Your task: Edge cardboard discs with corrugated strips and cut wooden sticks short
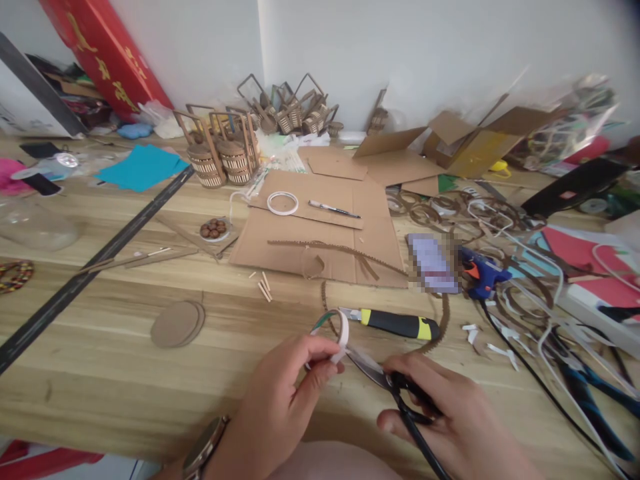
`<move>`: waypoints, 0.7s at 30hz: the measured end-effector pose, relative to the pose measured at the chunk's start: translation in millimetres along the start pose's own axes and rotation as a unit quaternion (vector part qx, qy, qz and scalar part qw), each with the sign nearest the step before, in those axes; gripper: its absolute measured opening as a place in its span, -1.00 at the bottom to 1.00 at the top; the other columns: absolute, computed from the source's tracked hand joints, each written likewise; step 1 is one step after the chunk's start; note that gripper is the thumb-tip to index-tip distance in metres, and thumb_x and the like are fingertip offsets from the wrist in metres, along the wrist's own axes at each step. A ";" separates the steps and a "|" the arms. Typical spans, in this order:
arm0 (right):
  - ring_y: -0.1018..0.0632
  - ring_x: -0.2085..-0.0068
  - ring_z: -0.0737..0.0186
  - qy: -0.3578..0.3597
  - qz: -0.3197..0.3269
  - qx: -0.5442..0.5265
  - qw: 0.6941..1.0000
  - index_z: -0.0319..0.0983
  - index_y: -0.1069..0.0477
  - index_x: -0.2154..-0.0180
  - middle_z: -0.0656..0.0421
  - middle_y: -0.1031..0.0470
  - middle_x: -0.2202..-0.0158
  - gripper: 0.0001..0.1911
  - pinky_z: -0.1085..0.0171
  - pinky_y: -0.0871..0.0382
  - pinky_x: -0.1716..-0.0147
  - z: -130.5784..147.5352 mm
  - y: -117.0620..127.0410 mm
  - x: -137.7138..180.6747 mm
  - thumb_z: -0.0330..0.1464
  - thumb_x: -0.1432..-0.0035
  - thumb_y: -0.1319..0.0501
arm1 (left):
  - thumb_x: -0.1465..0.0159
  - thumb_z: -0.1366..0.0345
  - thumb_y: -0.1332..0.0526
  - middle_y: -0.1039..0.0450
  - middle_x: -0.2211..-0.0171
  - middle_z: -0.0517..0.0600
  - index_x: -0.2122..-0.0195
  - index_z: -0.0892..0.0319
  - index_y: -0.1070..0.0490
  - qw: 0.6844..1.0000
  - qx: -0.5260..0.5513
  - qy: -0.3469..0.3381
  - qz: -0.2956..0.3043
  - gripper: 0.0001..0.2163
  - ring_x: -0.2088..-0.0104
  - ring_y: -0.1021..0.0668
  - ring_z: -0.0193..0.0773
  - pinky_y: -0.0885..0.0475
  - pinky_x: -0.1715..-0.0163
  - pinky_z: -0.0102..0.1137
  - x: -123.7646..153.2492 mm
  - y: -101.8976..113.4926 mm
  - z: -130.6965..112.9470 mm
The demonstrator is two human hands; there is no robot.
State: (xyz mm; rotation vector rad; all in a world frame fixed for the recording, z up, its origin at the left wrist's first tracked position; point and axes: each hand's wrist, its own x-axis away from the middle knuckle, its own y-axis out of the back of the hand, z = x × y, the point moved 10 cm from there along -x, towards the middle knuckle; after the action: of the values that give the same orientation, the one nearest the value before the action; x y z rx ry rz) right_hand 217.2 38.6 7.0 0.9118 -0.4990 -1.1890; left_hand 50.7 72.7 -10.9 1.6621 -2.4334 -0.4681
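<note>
My left hand [300, 377] pinches a small roll of white tape [343, 327], its inner side partly green, between thumb and fingers. Black-handled scissors [373, 369] are in my right hand [443, 407], the blades parted a little and their tips at the tape. Just beyond both hands lies a yellow and black utility knife [400, 325] with its blade pointing left. A notched brown strip [443, 320] curves behind the knife. Short wooden sticks [265, 287] rest on the table left of the tape.
A cardboard sheet [280, 257] bears a pen [334, 209] and a white ring [283, 203]. Cardboard discs [175, 325] lie at left, small baskets [237, 160] at the back. On the right are a blue glue gun [483, 273], its black cord and pliers [590, 393].
</note>
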 end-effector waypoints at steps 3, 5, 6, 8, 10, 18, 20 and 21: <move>-0.53 0.54 0.34 0.005 0.003 0.001 1.000 -0.12 -0.41 0.22 0.30 -0.51 0.46 -0.73 0.43 -0.39 0.56 -0.1 0.4 -1.2 -0.11 -0.16 -0.34 | -0.39 0.31 -0.12 -0.62 0.24 -0.04 0.12 0.07 -0.47 1.000 -0.007 -0.004 -0.003 -0.85 0.22 -0.64 -0.25 -0.49 0.21 -0.44 0.2 0.8 -1.1; -0.52 0.55 0.36 0.008 0.003 0.000 1.000 -0.12 -0.41 0.22 0.31 -0.50 0.46 -0.73 0.44 -0.37 0.57 1.0 0.0 -1.6 -0.11 -0.16 -0.33 | -0.39 0.31 -0.12 -0.62 0.23 -0.04 0.12 0.07 -0.47 1.000 -0.007 -0.006 -0.001 -0.85 0.21 -0.63 -0.25 -0.49 0.21 -0.45 0.9 0.5 -1.5; -0.52 0.55 0.36 0.011 0.002 0.000 1.000 -0.12 -0.41 0.23 0.32 -0.49 0.47 -0.74 0.44 -0.36 0.58 2.0 -0.3 -1.8 -0.11 -0.16 -0.33 | -0.39 0.31 -0.12 -0.62 0.23 -0.04 0.12 0.07 -0.47 1.000 -0.005 -0.007 0.000 -0.85 0.21 -0.63 -0.26 -0.49 0.21 -0.45 1.3 0.4 -1.7; -0.50 0.57 0.37 0.014 0.003 -0.001 1.000 -0.12 -0.41 0.24 0.32 -0.49 0.48 -0.74 0.45 -0.34 0.60 3.6 -1.3 -2.1 -0.11 -0.16 -0.34 | -0.39 0.31 -0.12 -0.61 0.23 -0.04 0.12 0.07 -0.47 1.000 -0.005 -0.009 0.001 -0.85 0.20 -0.63 -0.26 -0.48 0.20 -0.45 2.2 0.1 -2.2; -0.50 0.57 0.37 0.012 0.004 -0.001 1.000 -0.12 -0.41 0.25 0.32 -0.48 0.49 -0.73 0.44 -0.33 0.61 4.4 -1.6 -2.3 -0.10 -0.15 -0.34 | -0.39 0.30 -0.12 -0.61 0.23 -0.05 0.13 0.07 -0.47 1.000 -0.008 -0.012 0.001 -0.86 0.20 -0.63 -0.26 -0.48 0.21 -0.46 2.9 0.1 -2.5; -0.48 0.59 0.37 0.007 0.021 0.006 1.000 -0.13 -0.42 0.26 0.29 -0.47 0.52 -0.70 0.44 -0.31 0.62 2.1 -4.3 -0.9 -0.04 -0.21 -0.26 | -0.39 0.33 -0.12 -0.61 0.25 -0.11 0.13 0.04 -0.47 0.999 -0.015 -0.030 -0.009 -0.86 0.22 -0.62 -0.31 -0.44 0.22 -0.48 2.3 1.5 -4.5; -0.49 0.59 0.37 0.016 0.021 0.012 1.000 -0.13 -0.41 0.25 0.29 -0.47 0.52 -0.71 0.44 -0.31 0.61 2.0 -5.1 0.5 -0.05 -0.22 -0.26 | -0.39 0.34 -0.12 -0.61 0.26 -0.13 0.14 0.04 -0.46 0.999 -0.011 -0.037 -0.011 -0.86 0.23 -0.62 -0.32 -0.43 0.22 -0.49 2.2 1.9 -6.1; -0.49 0.58 0.37 0.023 0.019 0.016 0.999 -0.13 -0.40 0.25 0.30 -0.47 0.51 -0.71 0.44 -0.32 0.61 2.8 -5.3 1.4 -0.06 -0.22 -0.26 | -0.39 0.34 -0.12 -0.61 0.26 -0.13 0.13 0.04 -0.46 0.999 -0.010 -0.039 -0.013 -0.86 0.23 -0.62 -0.33 -0.43 0.23 -0.49 2.2 2.1 -6.9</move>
State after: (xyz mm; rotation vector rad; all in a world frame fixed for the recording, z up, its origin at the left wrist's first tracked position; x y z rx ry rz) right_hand 212.5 35.8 4.1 0.9515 -0.4983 -1.1264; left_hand 50.1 70.2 -3.8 1.6999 -2.4568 -0.5691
